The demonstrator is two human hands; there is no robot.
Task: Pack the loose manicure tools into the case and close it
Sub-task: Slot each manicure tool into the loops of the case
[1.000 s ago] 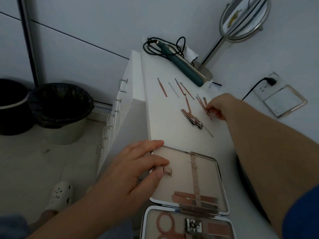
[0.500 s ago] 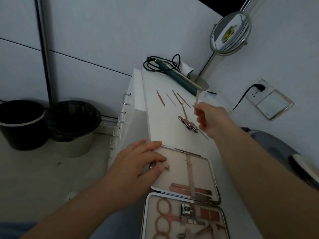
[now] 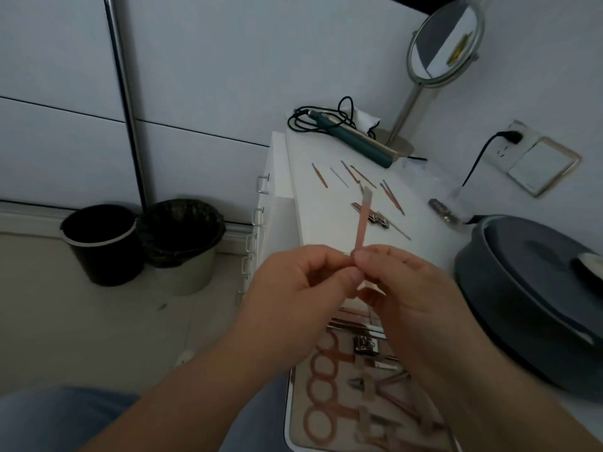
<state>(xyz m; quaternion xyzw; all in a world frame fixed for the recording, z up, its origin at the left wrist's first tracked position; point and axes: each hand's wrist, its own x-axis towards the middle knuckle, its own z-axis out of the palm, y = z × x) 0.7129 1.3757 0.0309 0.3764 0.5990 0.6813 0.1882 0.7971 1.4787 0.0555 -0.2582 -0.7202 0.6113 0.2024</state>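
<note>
A rose-gold manicure tool (image 3: 362, 223) with a flat tip stands upright in front of me. My right hand (image 3: 404, 285) pinches its lower end and my left hand (image 3: 303, 288) grips it there too. Both hands hover above the open manicure case (image 3: 352, 402), whose near half holds rose-gold scissors (image 3: 323, 386) and a nail clipper (image 3: 365, 345). My hands hide most of the far half. Several loose rose-gold tools (image 3: 359, 177) and a larger clipper (image 3: 375, 216) lie farther back on the white tabletop (image 3: 319, 216).
A green hair iron (image 3: 355, 138) with a black cord and a round standing mirror (image 3: 443, 44) stand at the table's far end. A grey round lidded object (image 3: 528, 288) sits at right. Two bins (image 3: 143, 243) stand on the floor at left. Drawers (image 3: 261, 190) line the table's left side.
My right hand carried the tool from the loose pile back over the case. My left hand left the case lid and came up to grip the tool's lower end.
</note>
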